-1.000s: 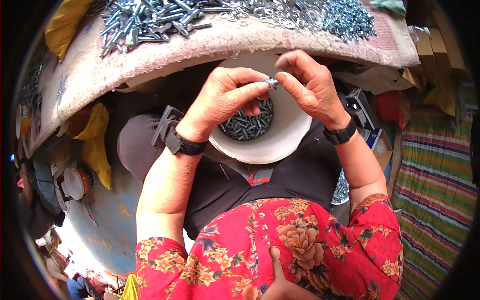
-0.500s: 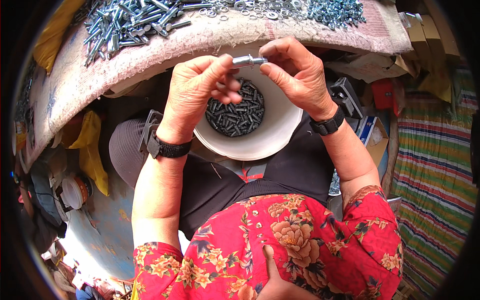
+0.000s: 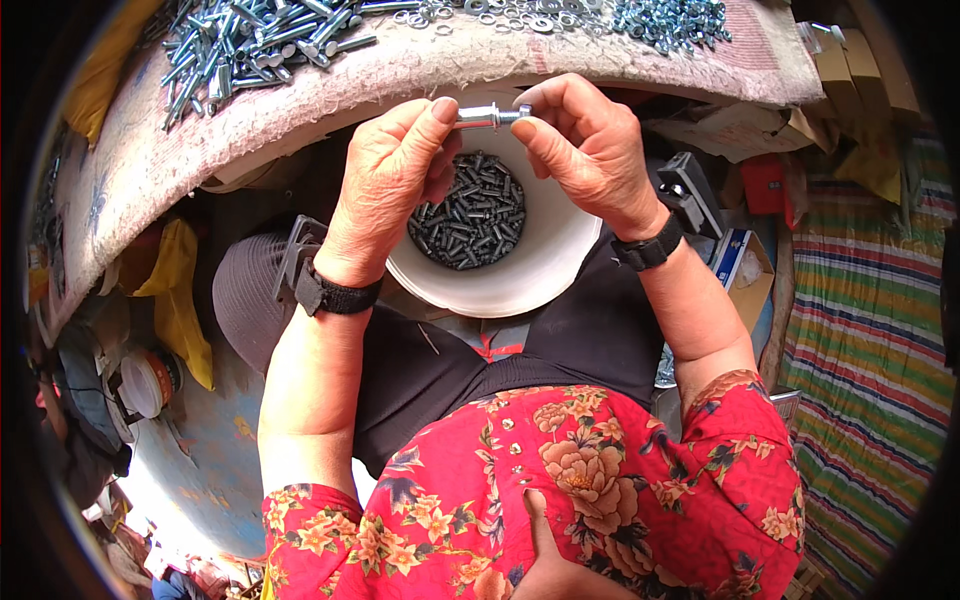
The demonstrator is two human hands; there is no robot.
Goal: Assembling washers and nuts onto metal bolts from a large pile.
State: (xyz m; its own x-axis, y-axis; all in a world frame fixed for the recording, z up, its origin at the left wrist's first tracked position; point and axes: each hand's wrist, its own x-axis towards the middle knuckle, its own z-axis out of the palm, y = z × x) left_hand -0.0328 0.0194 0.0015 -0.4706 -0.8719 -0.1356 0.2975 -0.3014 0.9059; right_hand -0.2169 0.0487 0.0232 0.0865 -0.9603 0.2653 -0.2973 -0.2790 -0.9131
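Observation:
My left hand [image 3: 385, 180] pinches the silver sleeve of an expansion bolt [image 3: 476, 117] between thumb and fingers. The bolt lies level, with a washer partway along and its thread pointing right. At the threaded end, my right hand [image 3: 592, 150] has thumb and forefinger on a small nut [image 3: 526, 110]. Both hands are over the far part of a white bucket [image 3: 550, 265] that stands between my knees. Many short dark metal pieces [image 3: 468, 215] cover the bucket's bottom.
Beyond the bucket, a cloth-covered table [image 3: 400, 75] carries a heap of long bolts [image 3: 250, 45], scattered washers [image 3: 540, 22] and a pile of nuts [image 3: 670, 22]. A yellow cloth [image 3: 180, 300] hangs at left. At right are an open carton [image 3: 750, 280] and a striped sheet [image 3: 865, 330].
My right thumb and forefinger have shifted around the nut, which now shows more plainly at the thread's end. My left fingers have curled in, and the bolt has moved slightly left and up.

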